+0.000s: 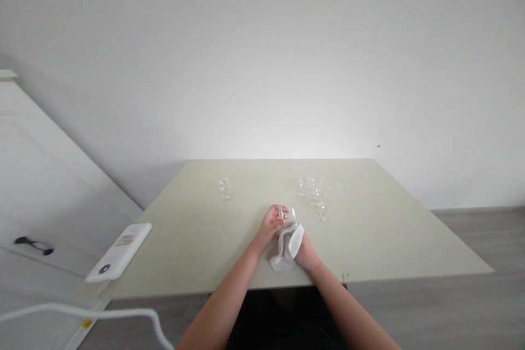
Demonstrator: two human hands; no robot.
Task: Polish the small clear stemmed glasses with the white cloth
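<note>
Above the front middle of the table, my left hand [273,223] is closed around the side of a small clear glass [290,213]. A white cloth [287,249] hangs from my right hand [304,251], its upper edge against the lower part of the glass. The cloth covers most of my right fingers, which are closed on it. Beyond my hands to the right stands a cluster of several clear glasses [315,191]. A smaller group of clear glasses [224,186] stands to the far left; their exact outlines are hard to make out.
The pale green table [197,240] reaches back to a white wall [279,65]. On its left edge lies a white box-like device [118,252] with a dark round spot. A white cabinet [53,191] stands left, and a white cable [102,314] crosses the lower left.
</note>
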